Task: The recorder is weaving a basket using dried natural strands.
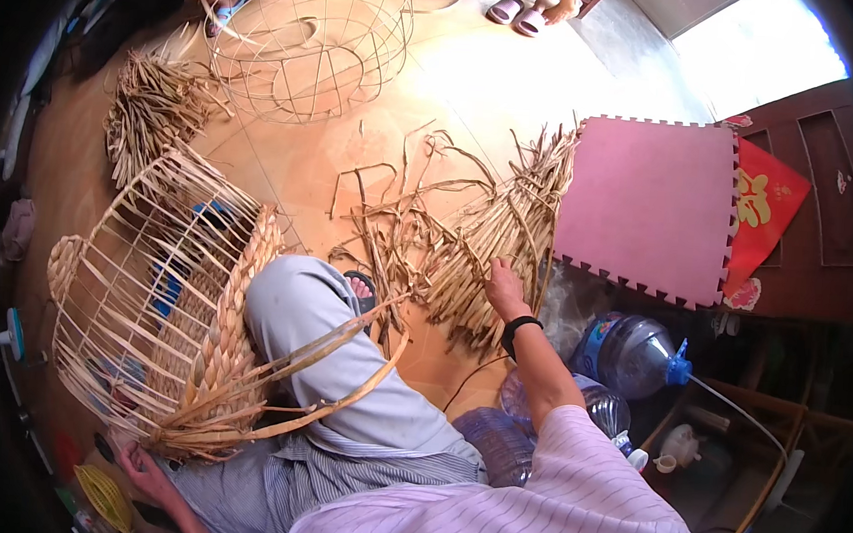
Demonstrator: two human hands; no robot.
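A half-woven basket (232,328) leans against my left thigh. Its wire frame is bare across most of the side, and thick braided dried stalks run along the edge nearest me. Several long stalk ends (329,344) stick out from it across my lap. My left hand (143,471) is at the basket's lower corner, fingers curled against it and partly hidden. With the arm stretched forward, my right hand (506,289) is at a heap of dried stalks (477,240) on the floor, fingers closed among them; how many they hold is too small to tell.
Another stalk bundle (158,104) lies at far left, beside a bare wire frame (308,49). Large plastic bottles (626,355) stand by my right arm, near a pink foam mat (645,202). Other people's feet (560,3) show at the far edge. A yellow coil (103,496) is at lower left.
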